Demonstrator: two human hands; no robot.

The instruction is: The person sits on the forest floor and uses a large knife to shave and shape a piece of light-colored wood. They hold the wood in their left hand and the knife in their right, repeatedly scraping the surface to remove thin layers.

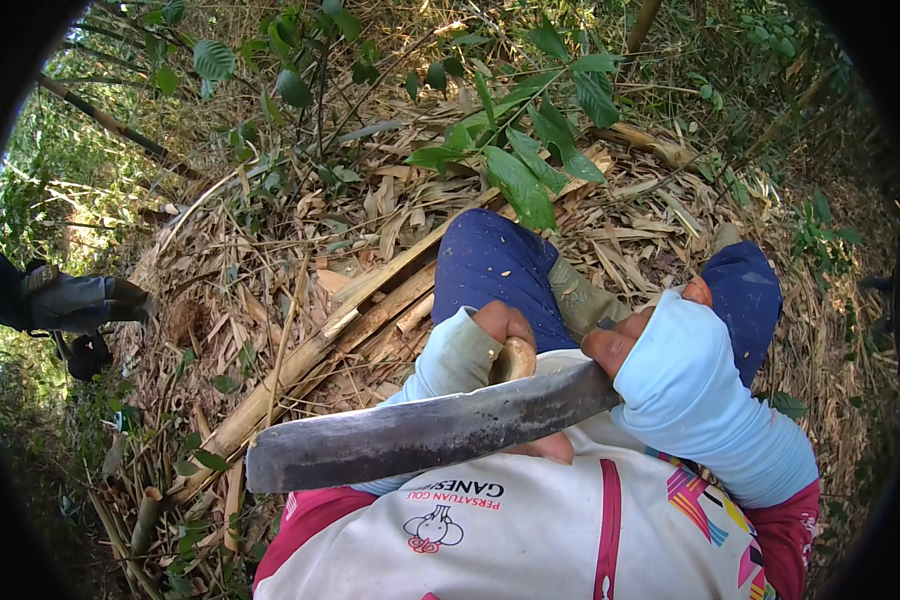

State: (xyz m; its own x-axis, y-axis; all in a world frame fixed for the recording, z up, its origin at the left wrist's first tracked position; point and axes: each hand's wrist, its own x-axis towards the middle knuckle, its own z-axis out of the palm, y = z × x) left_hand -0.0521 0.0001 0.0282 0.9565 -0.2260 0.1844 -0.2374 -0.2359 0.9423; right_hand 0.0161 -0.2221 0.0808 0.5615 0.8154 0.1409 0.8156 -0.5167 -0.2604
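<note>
A long, broad machete (430, 430) lies across the front of my chest, its dark blade pointing left with a paler upper edge. My right hand (625, 335), in a light blue sleeve, is closed at the blade's right end; the handle is mostly hidden by hand and sleeve. Behind the blade, my left hand (505, 322) is closed round a pale piece of bamboo or wood (513, 362), of which only a rounded end shows. Fingers of a hand appear below the blade. The blade passes close to the pale piece; whether they touch I cannot tell.
My knees in blue trousers (490, 265) are bent ahead of me. Long split bamboo poles (300, 365) lie diagonally on dry leaf litter (390, 215). A leafy green branch (520, 180) hangs beyond my knees. Another person (70, 300) stands at the far left. A cut stump (147, 515) rises lower left.
</note>
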